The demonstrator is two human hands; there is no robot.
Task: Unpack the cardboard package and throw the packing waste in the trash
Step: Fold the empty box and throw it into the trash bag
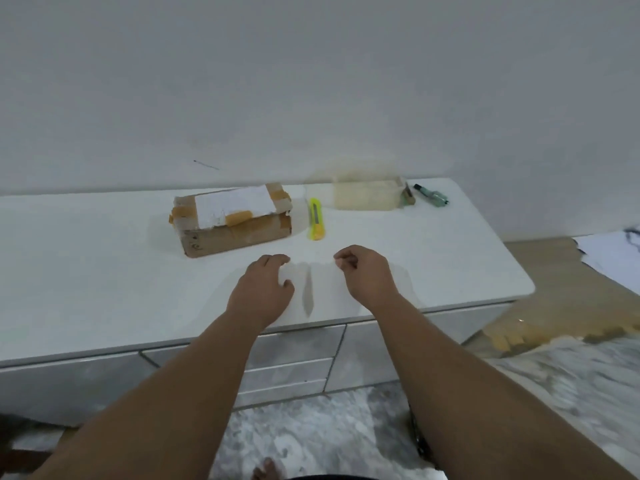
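A taped cardboard package (pixel 235 223) with a white label on top lies on the white counter (pixel 104 271), sealed. A yellow-green utility knife (pixel 316 220) lies just to its right. My left hand (pixel 266 289) rests palm down on the counter in front of the package, fingers loosely bent, holding nothing. My right hand (pixel 367 275) hovers to the right of it with fingers curled in and nothing in them. Both hands are apart from the package and the knife.
A translucent plastic box (pixel 367 195) stands at the back right by the wall, with a small brown item (pixel 408 197) and a green marker (pixel 431 195) beside it. Drawers (pixel 294 365) run under the counter. White paper (pixel 613 251) lies on the floor at right.
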